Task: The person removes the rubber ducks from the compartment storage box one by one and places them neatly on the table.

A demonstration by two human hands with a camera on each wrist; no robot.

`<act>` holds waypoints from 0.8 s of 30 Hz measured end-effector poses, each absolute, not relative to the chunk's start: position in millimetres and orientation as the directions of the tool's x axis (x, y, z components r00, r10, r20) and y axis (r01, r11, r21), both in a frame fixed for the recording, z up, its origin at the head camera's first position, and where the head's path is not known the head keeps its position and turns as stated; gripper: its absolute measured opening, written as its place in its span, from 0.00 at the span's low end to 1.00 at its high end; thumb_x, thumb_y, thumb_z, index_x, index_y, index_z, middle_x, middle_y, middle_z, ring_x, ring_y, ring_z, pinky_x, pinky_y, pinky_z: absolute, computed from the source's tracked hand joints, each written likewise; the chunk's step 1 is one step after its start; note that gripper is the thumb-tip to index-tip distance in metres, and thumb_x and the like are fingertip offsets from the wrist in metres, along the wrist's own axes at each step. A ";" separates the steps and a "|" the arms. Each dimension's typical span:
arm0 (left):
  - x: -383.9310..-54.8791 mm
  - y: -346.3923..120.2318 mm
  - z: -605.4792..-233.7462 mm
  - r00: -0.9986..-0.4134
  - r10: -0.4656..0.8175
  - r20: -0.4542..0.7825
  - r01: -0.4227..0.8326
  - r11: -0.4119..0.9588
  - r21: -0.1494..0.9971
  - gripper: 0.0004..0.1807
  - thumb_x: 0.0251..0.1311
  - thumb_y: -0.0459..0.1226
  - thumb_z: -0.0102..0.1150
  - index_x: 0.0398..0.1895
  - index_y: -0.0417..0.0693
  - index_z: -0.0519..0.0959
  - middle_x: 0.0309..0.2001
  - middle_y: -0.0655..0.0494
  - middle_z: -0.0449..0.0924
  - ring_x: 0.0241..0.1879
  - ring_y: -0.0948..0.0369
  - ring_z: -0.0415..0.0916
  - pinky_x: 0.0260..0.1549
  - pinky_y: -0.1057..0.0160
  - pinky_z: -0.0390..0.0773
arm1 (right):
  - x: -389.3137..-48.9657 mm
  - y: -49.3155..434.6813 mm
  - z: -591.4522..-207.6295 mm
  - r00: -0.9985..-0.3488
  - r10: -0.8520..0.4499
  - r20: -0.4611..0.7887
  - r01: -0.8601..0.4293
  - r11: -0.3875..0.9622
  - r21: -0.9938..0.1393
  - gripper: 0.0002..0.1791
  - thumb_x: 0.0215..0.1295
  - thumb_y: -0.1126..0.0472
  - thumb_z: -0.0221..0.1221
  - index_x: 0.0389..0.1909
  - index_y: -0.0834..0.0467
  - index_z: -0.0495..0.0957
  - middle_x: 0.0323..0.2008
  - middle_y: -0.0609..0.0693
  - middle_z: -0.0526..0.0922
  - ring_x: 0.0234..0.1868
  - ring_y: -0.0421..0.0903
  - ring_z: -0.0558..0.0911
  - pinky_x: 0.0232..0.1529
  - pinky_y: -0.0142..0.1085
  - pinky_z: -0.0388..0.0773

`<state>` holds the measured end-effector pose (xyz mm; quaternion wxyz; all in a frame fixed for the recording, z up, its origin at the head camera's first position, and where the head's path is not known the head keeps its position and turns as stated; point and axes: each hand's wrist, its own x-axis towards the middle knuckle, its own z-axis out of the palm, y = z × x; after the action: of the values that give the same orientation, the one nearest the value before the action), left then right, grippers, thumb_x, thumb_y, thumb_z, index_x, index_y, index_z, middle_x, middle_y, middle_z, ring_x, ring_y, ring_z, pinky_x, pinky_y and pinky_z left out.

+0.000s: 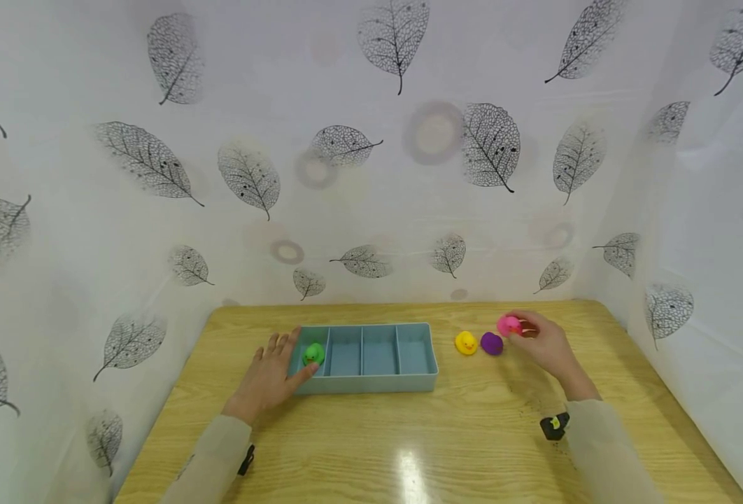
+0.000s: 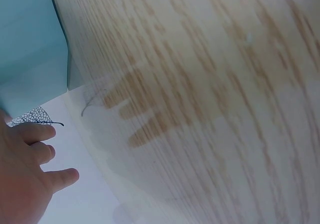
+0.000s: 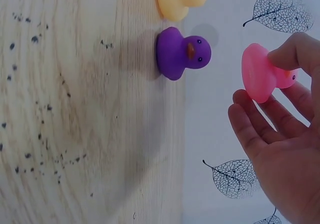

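Observation:
A pink rubber duck (image 3: 257, 73) is pinched between the thumb and fingers of my right hand (image 1: 546, 344), lifted off the table in the right wrist view. Beside it on the wood stand a purple rubber duck (image 3: 175, 53) and a yellow rubber duck (image 1: 466, 343). My left hand (image 1: 269, 374) rests against the left end of a blue-grey divided tray (image 1: 371, 384), its fingers spread and the thumb along the front wall. Inside the tray's leftmost compartment sits a green rubber duck (image 1: 313, 353).
The wooden table (image 1: 359, 448) carries the tray left of centre and the ducks to its right. A pale curtain (image 1: 371, 210) printed with dark leaves encloses the back and both sides. Small dark specks (image 3: 40, 108) mark the wood near my right wrist.

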<state>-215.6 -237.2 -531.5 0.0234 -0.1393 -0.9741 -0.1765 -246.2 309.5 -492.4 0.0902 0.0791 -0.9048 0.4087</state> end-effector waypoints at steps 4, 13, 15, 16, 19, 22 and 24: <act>-215.6 -237.3 -531.8 -0.959 0.264 0.100 0.282 0.897 0.340 0.51 0.74 0.65 0.49 0.87 0.46 0.48 0.77 0.30 0.63 0.80 0.31 0.53 0.71 0.23 0.57 | -247.3 315.8 -495.8 -0.970 -0.061 0.236 -0.215 0.668 -0.712 0.24 0.68 0.65 0.68 0.63 0.66 0.80 0.59 0.68 0.83 0.51 0.43 0.83 0.46 0.17 0.76; -214.7 -236.7 -529.2 -0.959 0.266 0.099 0.284 0.896 0.342 0.51 0.74 0.65 0.49 0.87 0.46 0.47 0.77 0.30 0.64 0.80 0.30 0.53 0.71 0.23 0.57 | -245.8 323.9 -501.2 -0.973 -0.054 0.223 -0.200 0.676 -0.709 0.25 0.68 0.64 0.69 0.63 0.68 0.79 0.59 0.69 0.83 0.53 0.55 0.84 0.44 0.19 0.77; -214.5 -236.6 -528.6 -0.959 0.267 0.099 0.285 0.896 0.340 0.51 0.74 0.65 0.49 0.87 0.46 0.47 0.77 0.30 0.64 0.80 0.30 0.53 0.71 0.23 0.58 | -245.6 325.5 -502.0 -0.978 -0.052 0.201 -0.182 0.684 -0.706 0.25 0.69 0.63 0.68 0.64 0.68 0.79 0.60 0.70 0.82 0.54 0.61 0.83 0.44 0.20 0.78; -214.5 -236.6 -528.6 -0.959 0.267 0.099 0.285 0.896 0.340 0.51 0.74 0.65 0.49 0.87 0.46 0.47 0.77 0.30 0.64 0.80 0.30 0.53 0.71 0.23 0.58 | -245.7 326.5 -502.6 -0.980 -0.052 0.193 -0.175 0.687 -0.706 0.25 0.70 0.63 0.68 0.64 0.67 0.78 0.60 0.70 0.82 0.55 0.61 0.83 0.44 0.21 0.78; -214.8 -237.0 -529.2 -0.958 0.268 0.099 0.286 0.897 0.338 0.51 0.74 0.65 0.49 0.87 0.46 0.47 0.77 0.30 0.64 0.80 0.30 0.53 0.71 0.23 0.58 | -246.0 329.5 -504.9 -0.983 -0.050 0.175 -0.160 0.692 -0.704 0.25 0.70 0.62 0.68 0.65 0.68 0.78 0.60 0.70 0.82 0.55 0.62 0.83 0.44 0.22 0.78; -215.2 -237.5 -530.2 -0.959 0.268 0.096 0.285 0.897 0.337 0.51 0.74 0.66 0.49 0.87 0.46 0.46 0.77 0.30 0.64 0.80 0.30 0.53 0.71 0.23 0.58 | -246.3 332.9 -507.3 -0.985 -0.062 0.161 -0.158 0.696 -0.700 0.26 0.70 0.61 0.68 0.65 0.68 0.78 0.61 0.71 0.81 0.55 0.63 0.83 0.44 0.24 0.79; -215.4 -237.7 -530.7 -0.959 0.268 0.094 0.284 0.898 0.337 0.51 0.74 0.66 0.48 0.87 0.47 0.46 0.78 0.30 0.63 0.80 0.30 0.52 0.71 0.23 0.57 | -247.2 335.4 -509.6 -0.987 -0.067 0.149 -0.153 0.701 -0.697 0.26 0.71 0.60 0.68 0.65 0.68 0.78 0.61 0.72 0.81 0.54 0.64 0.84 0.43 0.26 0.80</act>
<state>-215.4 -237.7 -530.7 0.0226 -0.1417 -0.9738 -0.1766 -247.2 335.4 -509.6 0.0560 0.0598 -0.9205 0.3821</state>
